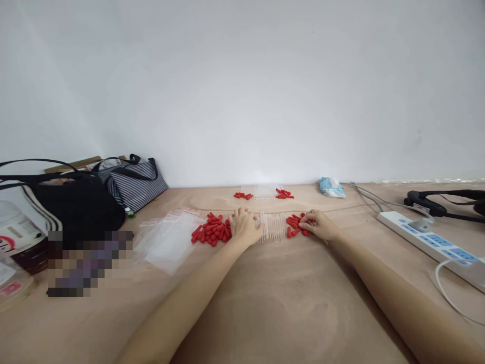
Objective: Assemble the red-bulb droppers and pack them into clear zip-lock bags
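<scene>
Soft, cool, fairly bright light spreads over the plain pale grey-white wall point(242, 91), palest around the centre and dimming toward 10 and 2 o'clock. At 4 o'clock a dark shadow runs along the inner edge of the bare right forearm point(382, 278); a faint sheen marks the light-brown wooden tabletop point(326, 323) near 5. Flat clear plastic bags point(170, 247) catch whitish glare at 8, where blocky pixelation (a deliberate-looking mask) hides one patch. Thin translucent sticks point(276, 226) look soft, and wide-angle stretching shows toward both sides.
</scene>
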A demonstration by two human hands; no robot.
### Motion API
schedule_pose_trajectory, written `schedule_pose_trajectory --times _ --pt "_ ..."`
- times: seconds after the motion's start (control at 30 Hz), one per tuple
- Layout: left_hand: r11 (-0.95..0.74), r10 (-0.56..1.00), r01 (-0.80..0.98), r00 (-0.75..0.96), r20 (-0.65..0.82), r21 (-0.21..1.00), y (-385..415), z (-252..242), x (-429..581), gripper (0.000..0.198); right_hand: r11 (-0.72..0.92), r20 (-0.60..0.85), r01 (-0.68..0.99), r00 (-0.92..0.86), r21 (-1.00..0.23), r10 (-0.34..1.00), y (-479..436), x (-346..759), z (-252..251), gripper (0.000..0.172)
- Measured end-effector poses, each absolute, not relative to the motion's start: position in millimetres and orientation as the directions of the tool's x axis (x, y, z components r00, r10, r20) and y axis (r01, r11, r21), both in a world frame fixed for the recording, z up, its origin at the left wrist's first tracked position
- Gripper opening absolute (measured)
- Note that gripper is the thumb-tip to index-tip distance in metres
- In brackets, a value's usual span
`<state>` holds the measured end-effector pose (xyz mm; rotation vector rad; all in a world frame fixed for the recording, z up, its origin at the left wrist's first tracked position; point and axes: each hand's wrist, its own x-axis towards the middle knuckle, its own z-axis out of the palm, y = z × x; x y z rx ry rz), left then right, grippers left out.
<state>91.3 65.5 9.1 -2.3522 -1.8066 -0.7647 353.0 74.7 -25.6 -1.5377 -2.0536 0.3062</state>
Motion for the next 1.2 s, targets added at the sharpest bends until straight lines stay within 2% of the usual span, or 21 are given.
schedule_pose_trajectory --times 0.13,0.27,0.37,0.47,0.6,0.67,0.77,0.83,0.9,0.97,1.03,1.1,1.2 --pt "-0.191 0.938 0.961 0.12 0.326 0.197 79 8 110 0.03 0.318 0.338 0.788 -0.15 -0.527 0.929 75 353 -26 0.023" --pt "-0.161 0.955 0.971 0.108 0.277 0.178 87 7 113 0.03 0.283 0.377 0.697 -0.019 -0.659 0.926 76 347 -26 0.03" --pt "-0.134 0.968 0.978 0.094 0.231 0.163 92 10 115 0.031 0.337 0.404 0.6 -0.026 -0.725 0.914 74 335 -28 0.034" --pt "-0.104 0.981 0.983 0.075 0.181 0.155 96 15 121 0.033 0.395 0.47 0.661 -0.073 -0.638 0.88 70 318 -29 0.039" --pt "-0.08 0.987 0.984 0.057 0.15 0.157 99 18 129 0.033 0.43 0.545 0.789 -0.147 -0.438 0.825 60 298 -25 0.028" --pt "-0.1 0.984 0.981 0.072 0.165 0.166 97 20 130 0.029 0.454 0.565 0.764 -0.144 -0.458 0.812 57 291 -25 0.023" --pt "-0.202 0.961 0.962 0.158 0.229 0.184 87 23 120 0.021 0.458 0.547 0.6 -0.04 -0.656 0.836 55 285 -27 0.018" --pt "-0.316 0.926 0.928 0.257 0.276 0.197 75 24 104 0.018 0.424 0.486 0.435 0.037 -0.794 0.873 54 280 -29 0.018" --pt "-0.419 0.887 0.882 0.346 0.307 0.215 61 22 82 0.017 0.383 0.416 0.292 0.06 -0.877 0.907 52 274 -28 0.018" --pt "-0.503 0.846 0.833 0.42 0.328 0.23 46 15 57 0.016 0.352 0.361 0.185 0.02 -0.918 0.932 47 265 -27 0.019" --pt "-0.669 0.71 0.711 0.523 0.472 0.219 34 5 34 0.016 0.339 0.335 0.093 -0.055 -0.936 0.94 40 255 -25 0.022" --pt "-0.761 0.604 0.618 0.563 0.564 0.198 27 -5 18 0.019 0.341 0.337 0.016 -0.13 -0.94 0.933 32 244 -26 0.029" --pt "-0.797 0.568 0.563 0.574 0.59 0.22 22 -13 8 0.021 0.33 0.315 0.044 -0.209 -0.943 0.926 23 232 -29 0.028"
